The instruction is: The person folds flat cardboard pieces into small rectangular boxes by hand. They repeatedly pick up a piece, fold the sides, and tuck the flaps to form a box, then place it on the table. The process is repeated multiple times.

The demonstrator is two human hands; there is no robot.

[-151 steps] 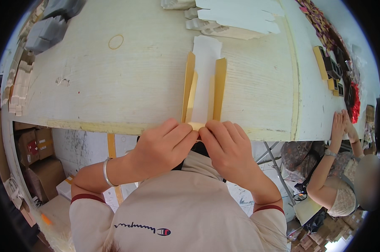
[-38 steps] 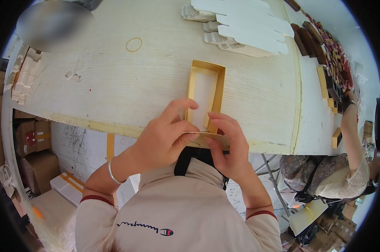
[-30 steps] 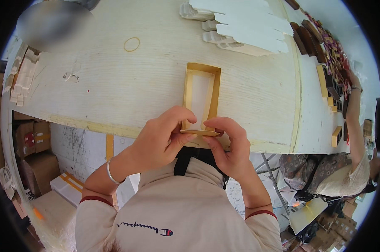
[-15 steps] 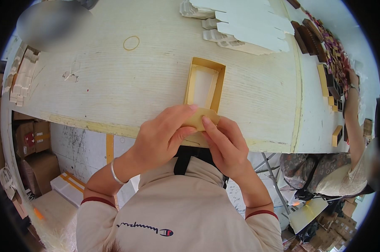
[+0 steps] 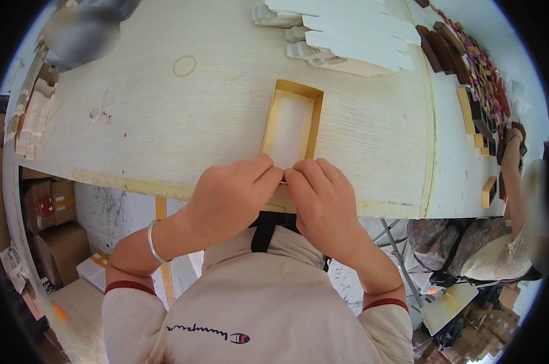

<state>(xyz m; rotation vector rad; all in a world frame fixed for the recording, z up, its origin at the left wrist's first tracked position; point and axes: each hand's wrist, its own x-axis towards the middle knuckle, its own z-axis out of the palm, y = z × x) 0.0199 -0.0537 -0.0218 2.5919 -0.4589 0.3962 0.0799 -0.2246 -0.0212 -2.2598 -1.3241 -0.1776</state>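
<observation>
A shallow gold cardboard box (image 5: pixel 316 121) with a white inside lies on the table just past my fingers. Three of its walls stand up, while its near end is mostly covered by my hands. My left hand (image 5: pixel 233 191) is closed, with thumb and fingers pinching the left part of that near end. Close beside it, my right hand (image 5: pixel 323 197) pinches the right part, the fingertips of both hands almost meeting. How the end flap lies between the fingers is hidden.
White flat cardboard pieces (image 5: pixel 359 39) lie piled at the far side. A rubber band (image 5: pixel 184 65) rests left of the box. White folded pieces (image 5: pixel 35 121) stand at the left edge. At right, a co-worker's arm (image 5: pixel 512 176) reaches among dark and gold boxes (image 5: pixel 482 118).
The gold end flap, raised and visible between my fingers before, is now mostly hidden under them. My hands have rolled over it with fingertips closer together. The co-worker's hand has shifted.
</observation>
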